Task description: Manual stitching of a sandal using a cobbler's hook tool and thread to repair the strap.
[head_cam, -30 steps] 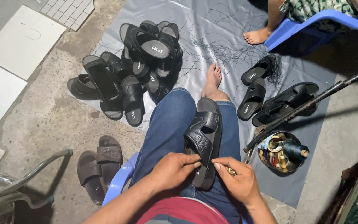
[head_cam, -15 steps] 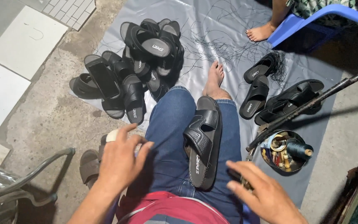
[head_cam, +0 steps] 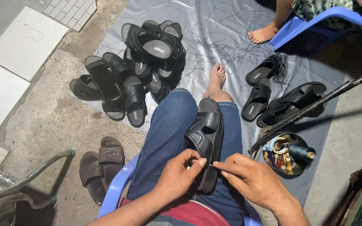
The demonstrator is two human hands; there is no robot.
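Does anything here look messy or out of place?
Yes: loose black thread lies tangled across the grey plastic sheet, and the black sandals sit heaped in a jumbled pile on its left part, not paired.

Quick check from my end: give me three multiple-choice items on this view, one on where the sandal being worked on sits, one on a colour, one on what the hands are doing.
1. Where is the black sandal being worked on?
A. On the person's lap
B. In the pile
C. In the round tin

2. What colour is the sheet spread on the ground?
A. Red
B. Grey
C. Yellow

3. How do the left hand and right hand stand?
A. Both raised clear of the sandal
B. Fingertips meeting at the sandal's near end
C. One hand in the round tin

Answers: 1 A, it lies along the jeans-clad thigh. 2 B, the sheet under the pile of black sandals is grey. 3 B, both hands pinch together at the sandal's edge; whatever they pinch is too small to tell.
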